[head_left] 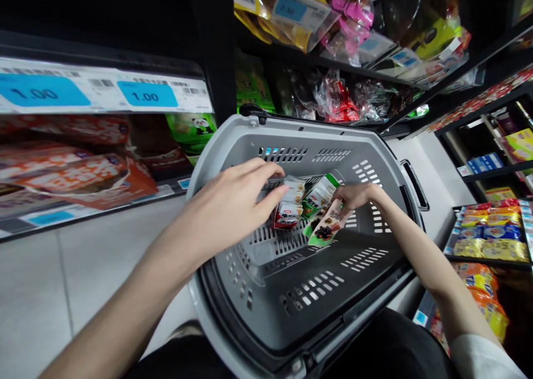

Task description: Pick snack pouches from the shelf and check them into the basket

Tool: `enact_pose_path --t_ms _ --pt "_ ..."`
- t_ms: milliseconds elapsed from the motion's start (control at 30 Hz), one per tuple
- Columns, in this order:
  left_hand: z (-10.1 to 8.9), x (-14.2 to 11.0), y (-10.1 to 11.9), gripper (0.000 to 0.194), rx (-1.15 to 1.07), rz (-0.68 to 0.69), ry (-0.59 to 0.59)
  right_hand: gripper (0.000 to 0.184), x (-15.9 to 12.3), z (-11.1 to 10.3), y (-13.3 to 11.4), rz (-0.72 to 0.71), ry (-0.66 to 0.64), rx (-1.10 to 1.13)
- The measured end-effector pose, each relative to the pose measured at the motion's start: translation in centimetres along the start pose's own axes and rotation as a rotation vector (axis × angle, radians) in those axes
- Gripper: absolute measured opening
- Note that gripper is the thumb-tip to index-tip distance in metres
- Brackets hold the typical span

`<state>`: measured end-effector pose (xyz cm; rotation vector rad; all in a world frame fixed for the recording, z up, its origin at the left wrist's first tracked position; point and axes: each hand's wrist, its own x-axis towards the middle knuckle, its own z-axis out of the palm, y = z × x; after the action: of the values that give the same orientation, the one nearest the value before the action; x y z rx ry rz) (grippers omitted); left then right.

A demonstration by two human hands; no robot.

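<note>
One snack packet [330, 223]: right hand [353, 196] pinches its end, likely for control; left hand [245, 193] half-open, apparently empty, inside basket [316, 129] rim.

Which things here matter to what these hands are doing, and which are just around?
In use: right hand holding pink packet; left hand open beside red packet; green packet; gray shopping basket.

Just around: price labels; orange snack bags; panda packet.

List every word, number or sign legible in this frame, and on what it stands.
"1.00": left blue price label
"1.00": right blue price label
Too small or blurred: the labels' fine print, upper shelf tag, orange bags, packets in the basket.
</note>
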<state>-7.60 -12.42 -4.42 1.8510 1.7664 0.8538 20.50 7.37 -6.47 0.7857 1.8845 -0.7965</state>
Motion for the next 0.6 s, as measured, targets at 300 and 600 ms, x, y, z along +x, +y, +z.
enact_pose_path --t_ms 300,600 --pt "-0.5 -0.7 -0.1 0.051 -0.185 -0.058 -0.173 0.035 -1.3 1.1 -7.5 -0.629 0.369 0.780" --pt "-1.1 -0.1 -0.3 0.060 -0.354 -0.057 -0.203 0.028 0.2 3.4 -11.0 -0.700 0.550 1.443"
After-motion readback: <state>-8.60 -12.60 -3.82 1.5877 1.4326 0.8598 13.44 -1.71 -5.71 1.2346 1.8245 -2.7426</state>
